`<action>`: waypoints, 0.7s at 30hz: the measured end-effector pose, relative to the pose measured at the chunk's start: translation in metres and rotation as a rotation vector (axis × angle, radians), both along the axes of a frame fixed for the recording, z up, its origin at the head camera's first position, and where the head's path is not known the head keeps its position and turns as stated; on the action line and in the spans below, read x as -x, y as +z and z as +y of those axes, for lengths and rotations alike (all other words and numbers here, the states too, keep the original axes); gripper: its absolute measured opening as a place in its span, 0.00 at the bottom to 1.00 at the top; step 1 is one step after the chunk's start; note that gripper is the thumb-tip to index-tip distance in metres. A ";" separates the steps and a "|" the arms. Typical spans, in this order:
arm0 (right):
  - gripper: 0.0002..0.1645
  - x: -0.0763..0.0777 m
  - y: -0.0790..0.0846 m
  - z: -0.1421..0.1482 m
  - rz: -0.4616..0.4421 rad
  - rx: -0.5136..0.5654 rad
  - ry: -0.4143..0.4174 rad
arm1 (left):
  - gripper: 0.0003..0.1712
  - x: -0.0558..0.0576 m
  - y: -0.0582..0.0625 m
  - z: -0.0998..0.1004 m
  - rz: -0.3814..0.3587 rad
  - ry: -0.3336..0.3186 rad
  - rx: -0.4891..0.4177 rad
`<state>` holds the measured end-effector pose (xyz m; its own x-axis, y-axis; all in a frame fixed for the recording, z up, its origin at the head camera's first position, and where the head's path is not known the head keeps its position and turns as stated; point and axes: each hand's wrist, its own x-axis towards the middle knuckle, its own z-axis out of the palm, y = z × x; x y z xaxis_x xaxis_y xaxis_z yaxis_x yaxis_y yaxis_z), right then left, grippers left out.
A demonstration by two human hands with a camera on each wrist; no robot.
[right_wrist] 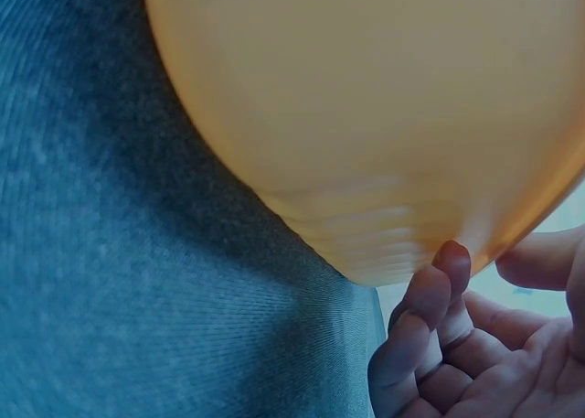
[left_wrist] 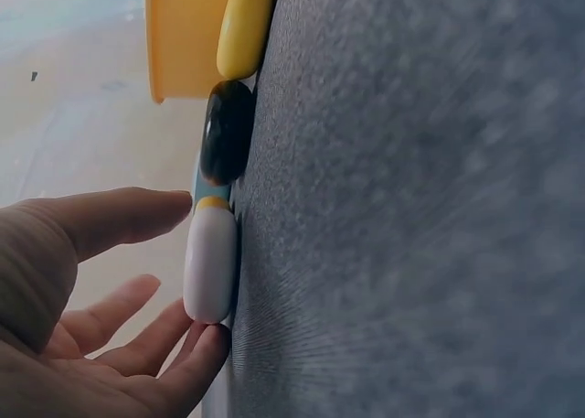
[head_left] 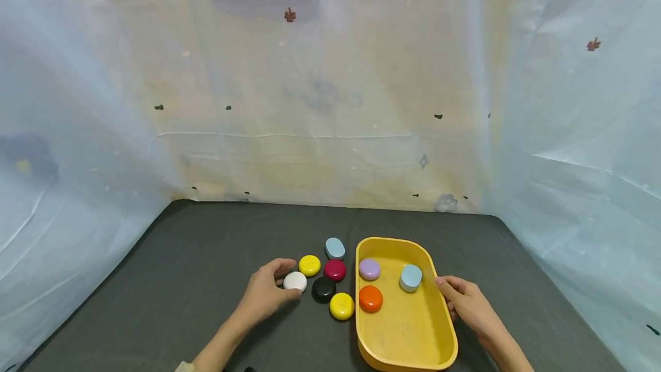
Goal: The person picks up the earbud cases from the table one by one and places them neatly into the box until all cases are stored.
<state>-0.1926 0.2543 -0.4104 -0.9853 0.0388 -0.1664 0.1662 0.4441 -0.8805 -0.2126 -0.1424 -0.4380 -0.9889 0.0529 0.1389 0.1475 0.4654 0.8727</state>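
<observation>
My left hand is around a smooth white disc lying on the dark cloth. In the left wrist view, the thumb is at one end of the white disc and fingertips are right at the other, with the hand loosely spread. On the right, my right hand pinches the side of a yellow tray, thumb at its rim and fingers against the outer wall. Inside the tray lie a purple disc, an orange disc and a light blue piece.
Between left hand and tray lie a black disc, a dark red disc, a yellow disc, another yellow disc beside the tray, and a light blue oval piece. Pale plastic sheeting surrounds the dark table.
</observation>
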 end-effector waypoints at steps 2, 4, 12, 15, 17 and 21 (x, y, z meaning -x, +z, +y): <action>0.24 0.001 -0.001 0.000 0.004 -0.004 0.001 | 0.33 0.002 -0.001 0.000 -0.007 -0.001 0.020; 0.24 0.002 -0.002 0.000 0.008 -0.009 0.004 | 0.34 0.003 -0.001 0.000 -0.013 -0.004 0.042; 0.24 0.001 -0.001 0.000 0.009 -0.012 -0.008 | 0.35 0.008 -0.004 0.001 -0.014 -0.026 0.081; 0.24 0.001 -0.001 0.000 0.006 -0.011 -0.011 | 0.35 0.009 -0.004 0.001 -0.022 -0.033 0.096; 0.24 0.000 -0.001 0.000 0.007 -0.014 -0.012 | 0.35 0.010 -0.004 0.000 -0.026 -0.036 0.109; 0.23 0.000 -0.002 0.000 0.008 -0.014 -0.012 | 0.35 0.010 -0.004 -0.001 -0.030 -0.043 0.132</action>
